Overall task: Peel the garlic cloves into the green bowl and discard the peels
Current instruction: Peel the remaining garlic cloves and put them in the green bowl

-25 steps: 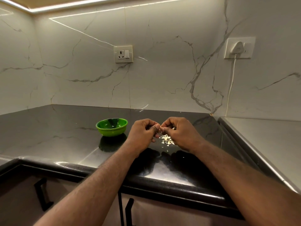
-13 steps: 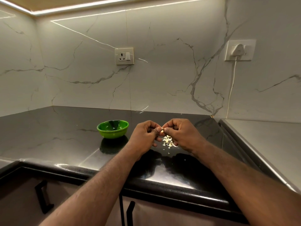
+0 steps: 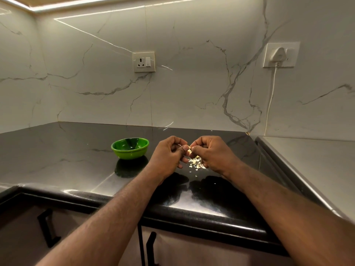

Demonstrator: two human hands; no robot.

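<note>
Fingers (image 3: 184, 149) of left hand (image 3: 169, 154) and right hand (image 3: 213, 152) around garlic clove (image 3: 189, 151)

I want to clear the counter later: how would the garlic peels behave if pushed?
The garlic peels look thin and flaky, so probably very light and floppy. They lie as loose scraps, so a push would likely scatter them. On the glossy black countertop they should slide easily.

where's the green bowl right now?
Head view: the green bowl sits on the black counter, left of the left hand and apart from it. That hand and the right hand pinch a garlic clove above the peel scraps.
</note>
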